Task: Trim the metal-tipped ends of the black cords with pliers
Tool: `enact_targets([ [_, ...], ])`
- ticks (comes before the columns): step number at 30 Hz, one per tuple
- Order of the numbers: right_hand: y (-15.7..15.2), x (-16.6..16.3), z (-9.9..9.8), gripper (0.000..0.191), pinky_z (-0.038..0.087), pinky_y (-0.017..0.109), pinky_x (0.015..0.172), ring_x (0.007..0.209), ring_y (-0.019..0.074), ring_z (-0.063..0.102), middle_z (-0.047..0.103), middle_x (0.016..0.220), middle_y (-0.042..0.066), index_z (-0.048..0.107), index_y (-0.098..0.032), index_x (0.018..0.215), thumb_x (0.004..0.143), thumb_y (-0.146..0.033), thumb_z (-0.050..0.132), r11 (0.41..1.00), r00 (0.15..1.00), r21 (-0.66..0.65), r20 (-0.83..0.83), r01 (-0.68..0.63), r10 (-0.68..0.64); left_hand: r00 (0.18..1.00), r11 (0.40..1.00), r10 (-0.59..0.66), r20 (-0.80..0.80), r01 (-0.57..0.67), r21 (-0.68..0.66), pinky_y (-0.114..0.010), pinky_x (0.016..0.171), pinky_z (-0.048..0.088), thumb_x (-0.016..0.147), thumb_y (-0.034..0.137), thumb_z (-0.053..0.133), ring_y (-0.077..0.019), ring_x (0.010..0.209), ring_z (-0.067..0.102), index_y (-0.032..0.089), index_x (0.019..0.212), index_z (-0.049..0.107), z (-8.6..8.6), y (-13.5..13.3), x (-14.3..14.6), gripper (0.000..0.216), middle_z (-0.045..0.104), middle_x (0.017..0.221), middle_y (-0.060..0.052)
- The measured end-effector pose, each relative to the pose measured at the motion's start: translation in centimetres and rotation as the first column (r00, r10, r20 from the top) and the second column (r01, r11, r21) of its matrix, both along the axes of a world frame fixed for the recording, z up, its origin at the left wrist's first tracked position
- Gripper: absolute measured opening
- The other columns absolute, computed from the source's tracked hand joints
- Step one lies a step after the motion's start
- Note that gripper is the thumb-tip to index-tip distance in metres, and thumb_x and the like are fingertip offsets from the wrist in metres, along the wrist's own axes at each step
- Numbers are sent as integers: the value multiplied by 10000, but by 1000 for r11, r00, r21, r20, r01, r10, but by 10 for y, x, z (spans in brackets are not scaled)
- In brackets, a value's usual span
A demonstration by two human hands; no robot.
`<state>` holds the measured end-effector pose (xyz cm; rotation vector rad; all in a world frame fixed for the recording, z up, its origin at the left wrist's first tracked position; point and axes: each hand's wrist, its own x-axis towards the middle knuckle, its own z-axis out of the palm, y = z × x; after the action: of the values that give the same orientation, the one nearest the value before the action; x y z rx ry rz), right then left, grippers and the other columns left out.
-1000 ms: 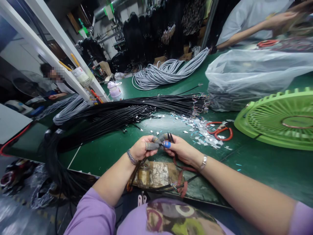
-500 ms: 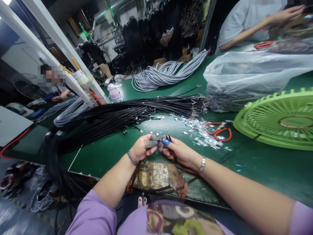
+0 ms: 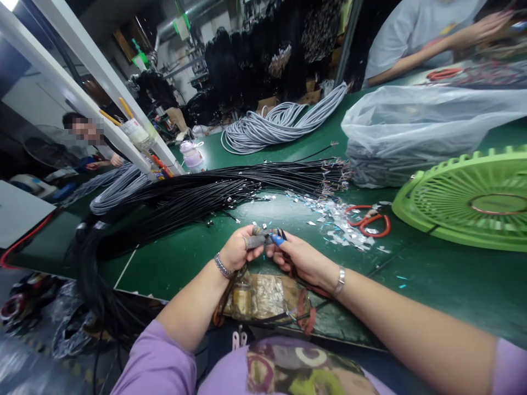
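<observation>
Left hand [image 3: 241, 248], its fingertips wrapped in grey, is closed on a small dark piece [image 3: 267, 237], probably a cable end, held above the green table [image 3: 428, 274]. By the right hand [image 3: 302, 255], dark points [image 3: 281, 233] seem to be gripped beside it. A close pinch, points kept off the fingers, would be advised. No writing can be read on the jar [image 3: 138, 131], bottle [image 3: 191, 156] or fan [image 3: 444, 206].

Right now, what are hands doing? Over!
Left hand, right hand: close together, what they pinch unclear. Long black cable bundle beyond. Red-handled scissors rightward, away from hands.
</observation>
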<state>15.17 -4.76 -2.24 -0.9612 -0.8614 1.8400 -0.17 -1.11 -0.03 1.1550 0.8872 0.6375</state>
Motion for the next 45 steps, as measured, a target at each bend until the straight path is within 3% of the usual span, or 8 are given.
enact_targets([
  [9, -1, -3, -5, 369, 259, 164, 345, 415, 40, 373, 573, 604, -34, 546, -185, 739, 705, -529, 675, 1000, 999, 18, 43, 23, -24, 995, 999, -3, -96, 8, 50, -183, 320, 147, 581, 524, 709, -23, 293, 295, 158, 692, 495, 2, -1, 2, 439, 500, 431, 63],
  [16, 0, -2, -7, 303, 251, 171, 343, 426, 51, 380, 593, 627, -6, 575, -180, 721, 752, -474, 645, 997, 999, -51, -19, 49, -50, 986, 994, 24, -165, -7, 105, -182, 330, 173, 606, 499, 681, -28, 308, 309, 162, 698, 500, 2, -3, 4, 394, 492, 437, 66],
  [29, 0, 1, -1, 317, 193, 180, 370, 446, 57, 310, 555, 598, 2, 602, -158, 683, 780, -458, 637, 987, 988, -152, -152, -51, 28, 987, 993, 42, -154, -25, 114, -184, 337, 167, 643, 460, 659, -31, 317, 309, 167, 694, 470, -1, -3, 4, 353, 485, 447, 62],
  [34, 2, 8, -2, 337, 161, 189, 382, 454, 58, 250, 494, 574, -6, 600, -151, 651, 765, -467, 629, 972, 954, -125, -255, -197, 161, 987, 994, 57, -148, -43, 97, -181, 340, 158, 613, 499, 691, -24, 322, 304, 160, 701, 495, 1, -4, 5, 401, 488, 451, 63],
  [37, 2, 10, -1, 297, 172, 181, 392, 478, 55, 278, 511, 623, -4, 612, -152, 689, 707, -438, 689, 975, 945, -95, -282, -199, 165, 990, 995, 53, -131, -41, 94, -179, 337, 168, 612, 501, 703, -28, 330, 314, 155, 732, 519, 2, -5, 5, 410, 492, 461, 64],
  [41, 0, 8, 0, 309, 176, 175, 387, 477, 50, 308, 546, 657, -13, 591, -175, 747, 653, -421, 752, 988, 962, -61, -247, -140, 120, 986, 994, 42, -162, -25, 104, -171, 340, 202, 639, 495, 697, -27, 333, 329, 156, 715, 512, 0, -4, 4, 394, 501, 465, 59],
  [45, -1, 3, -1, 350, 198, 170, 368, 439, 39, 324, 547, 617, -39, 559, -184, 772, 638, -429, 770, 997, 993, 22, -88, -80, 82, 977, 989, 12, -213, 20, 149, -167, 343, 242, 653, 484, 690, -37, 341, 361, 149, 774, 546, -4, -4, 3, 385, 508, 466, 58],
])
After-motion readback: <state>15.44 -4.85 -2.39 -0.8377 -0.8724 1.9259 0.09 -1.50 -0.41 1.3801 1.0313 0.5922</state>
